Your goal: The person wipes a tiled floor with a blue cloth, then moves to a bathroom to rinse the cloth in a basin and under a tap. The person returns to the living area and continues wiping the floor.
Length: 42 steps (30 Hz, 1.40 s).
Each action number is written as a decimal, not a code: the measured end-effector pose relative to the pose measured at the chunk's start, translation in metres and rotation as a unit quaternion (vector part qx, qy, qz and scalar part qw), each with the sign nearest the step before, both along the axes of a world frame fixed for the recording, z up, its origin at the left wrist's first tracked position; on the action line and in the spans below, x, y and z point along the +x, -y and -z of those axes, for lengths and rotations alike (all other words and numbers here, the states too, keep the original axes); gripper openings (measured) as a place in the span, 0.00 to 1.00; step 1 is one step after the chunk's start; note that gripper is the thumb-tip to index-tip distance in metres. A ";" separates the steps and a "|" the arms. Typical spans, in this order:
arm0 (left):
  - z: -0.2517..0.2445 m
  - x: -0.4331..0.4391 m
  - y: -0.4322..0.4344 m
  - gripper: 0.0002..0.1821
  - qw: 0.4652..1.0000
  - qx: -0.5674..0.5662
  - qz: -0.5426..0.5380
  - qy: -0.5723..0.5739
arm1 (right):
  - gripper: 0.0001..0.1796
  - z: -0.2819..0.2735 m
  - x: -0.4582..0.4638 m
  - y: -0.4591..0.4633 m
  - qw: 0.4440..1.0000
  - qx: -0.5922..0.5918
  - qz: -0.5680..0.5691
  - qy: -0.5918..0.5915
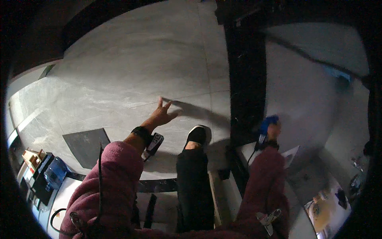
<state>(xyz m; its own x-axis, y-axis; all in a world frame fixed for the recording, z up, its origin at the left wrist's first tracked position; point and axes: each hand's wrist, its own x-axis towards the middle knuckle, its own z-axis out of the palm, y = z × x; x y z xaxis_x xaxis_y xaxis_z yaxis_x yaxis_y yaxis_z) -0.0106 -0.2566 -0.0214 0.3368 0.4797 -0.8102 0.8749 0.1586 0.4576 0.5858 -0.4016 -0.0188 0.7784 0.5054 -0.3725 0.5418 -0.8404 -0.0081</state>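
Observation:
Over the grey tiled floor [134, 74], my left hand [163, 114] reaches forward with its fingers spread and nothing in it. A dark strap with a small box-like device [154, 145] is on that wrist. My right hand [274, 130], somewhat blurred, is at the right against a pale surface [295, 89]. Its fingers are closed on a blue cloth-like item [268, 122], whose exact kind I cannot tell. Another strapped device sits on the right wrist. One black shoe [197, 135] of mine shows on the floor between the hands.
A dark grey mat or panel [86, 146] lies at the left. Beyond it stands a blue transparent water bottle [55, 173] near boxes. A black stone-like strip [247, 89] divides the floor from the pale surface. A colourful printed item [323, 209] is at lower right.

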 end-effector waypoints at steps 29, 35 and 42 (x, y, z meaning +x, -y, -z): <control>-0.451 0.066 -0.074 0.20 0.960 0.186 0.152 0.145 | 0.43 -0.437 -0.302 -0.129 0.803 0.183 0.161 -0.544; -0.564 0.096 -0.133 0.41 0.804 -0.072 -0.402 0.433 | 0.38 -0.552 -0.317 -0.248 0.715 0.375 0.109 -0.580; -0.579 0.067 -0.284 0.45 0.857 -0.080 -0.296 0.414 | 0.36 -0.657 -0.360 -0.350 0.772 0.411 0.055 -0.481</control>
<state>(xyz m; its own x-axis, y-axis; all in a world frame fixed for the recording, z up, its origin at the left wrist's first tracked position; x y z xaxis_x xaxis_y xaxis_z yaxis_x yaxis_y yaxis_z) 0.0562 0.0272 0.5581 0.5637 0.6707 -0.4821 0.0041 0.5814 0.8136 0.2260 -0.0519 0.6387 0.3968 0.8293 -0.3934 -0.1219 -0.3772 -0.9181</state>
